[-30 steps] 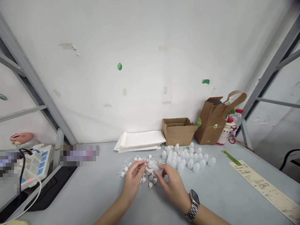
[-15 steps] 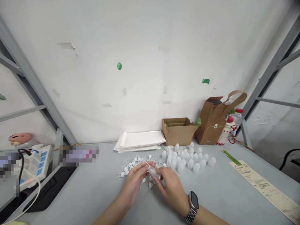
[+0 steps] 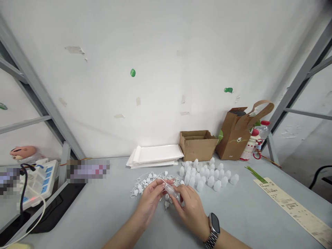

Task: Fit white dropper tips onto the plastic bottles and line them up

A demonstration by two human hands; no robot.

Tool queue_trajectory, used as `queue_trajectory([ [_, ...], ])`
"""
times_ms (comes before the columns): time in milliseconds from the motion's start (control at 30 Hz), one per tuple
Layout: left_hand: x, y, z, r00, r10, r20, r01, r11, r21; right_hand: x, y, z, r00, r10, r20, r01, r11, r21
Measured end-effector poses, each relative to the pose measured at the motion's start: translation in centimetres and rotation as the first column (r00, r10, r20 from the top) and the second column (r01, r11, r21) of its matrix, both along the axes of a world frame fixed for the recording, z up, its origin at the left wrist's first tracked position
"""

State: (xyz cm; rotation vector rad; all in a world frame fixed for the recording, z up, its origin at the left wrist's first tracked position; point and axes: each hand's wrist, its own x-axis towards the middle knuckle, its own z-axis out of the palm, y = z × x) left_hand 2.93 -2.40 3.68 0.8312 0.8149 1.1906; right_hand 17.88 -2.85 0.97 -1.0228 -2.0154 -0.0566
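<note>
Between my two hands is a small translucent plastic bottle [image 3: 171, 190], tilted with its neck to the left. My right hand [image 3: 188, 204] grips its body between thumb and fingers. My left hand [image 3: 151, 197] pinches a small white cap at the bottle's neck; the fingers cover most of it. Under and behind my hands lies a loose heap of white caps with thin loops [image 3: 145, 183]. Right of them stand several frosted squeeze bottles [image 3: 210, 180] without caps, grouped on the grey table [image 3: 109, 214].
White padded envelopes [image 3: 158, 154] lie by the wall beside an open cardboard box [image 3: 198, 149]. Behind to the right are a brown paper bag [image 3: 230, 138] and a drink bottle [image 3: 263, 130]. A printed paper strip [image 3: 290, 205] lies right; a power strip [image 3: 43, 183] sits far left.
Both hands stay in nearly the same place. The held bottle has shifted slightly right and down, with the fingers still on its neck and body.
</note>
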Motion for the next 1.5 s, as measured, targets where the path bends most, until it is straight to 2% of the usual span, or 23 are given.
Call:
queue_trajectory([
  [667, -0.38, 0.06, 0.16, 0.998, -0.058, 0.007, 0.057, 0.998, 0.041, 0.08, 0.02, 0.22, 0.996, 0.008, -0.084, -0.013, 0.998, -0.062],
  [1100, -0.36, 0.27, 0.06, 0.998, -0.067, -0.007, 0.067, 0.996, 0.060, 0.19, 0.27, -0.30, 0.991, -0.001, -0.134, -0.027, 0.979, -0.203],
  [1300, -0.53, 0.35, -0.49, 0.997, -0.073, 0.024, 0.071, 0.996, 0.059, 0.13, 0.12, -0.25, 0.970, -0.005, -0.244, -0.084, 0.932, -0.353],
  [1500, -0.66, 0.27, -0.26, 0.993, -0.099, 0.060, 0.097, 0.995, 0.038, 0.17, 0.21, 0.60, 0.912, -0.006, -0.409, -0.224, 0.829, -0.512],
])
